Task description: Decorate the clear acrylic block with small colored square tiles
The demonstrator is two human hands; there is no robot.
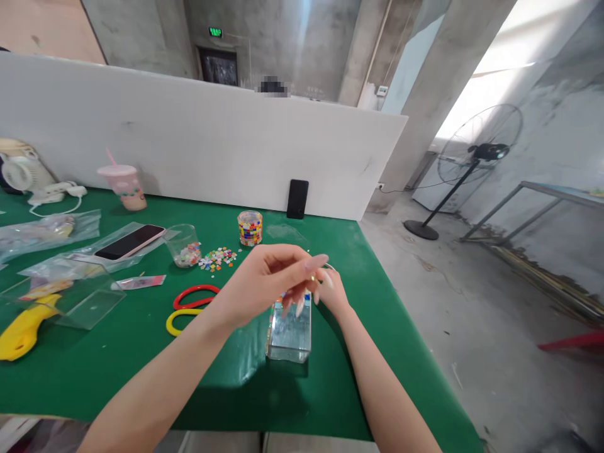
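A clear rectangular box (289, 333) stands on the green table before me, with coloured square tiles along its left side and far edge. Over its far end, my left hand (271, 280) is closed in a pinch. At its fingertips shows a tiny yellowish piece (312, 277) that looks like a small mosaic tile. Behind it, at the box's far right corner, my right hand (334, 292) is curled against the box, its fingers partly hidden by the left. Loose mosaic tiles (218, 258) lie farther off beside a clear cup of tiles (185, 248).
Red-and-yellow-handled scissors (182, 322) lie under my left forearm. Leftward are a glue tube (141, 282), a pink phone (131, 242), a clear plastic case (94, 308) and a yellow tool (23, 333). A tile-covered round jar (250, 228) and a dark phone (297, 199) stand near the white partition (202, 151).
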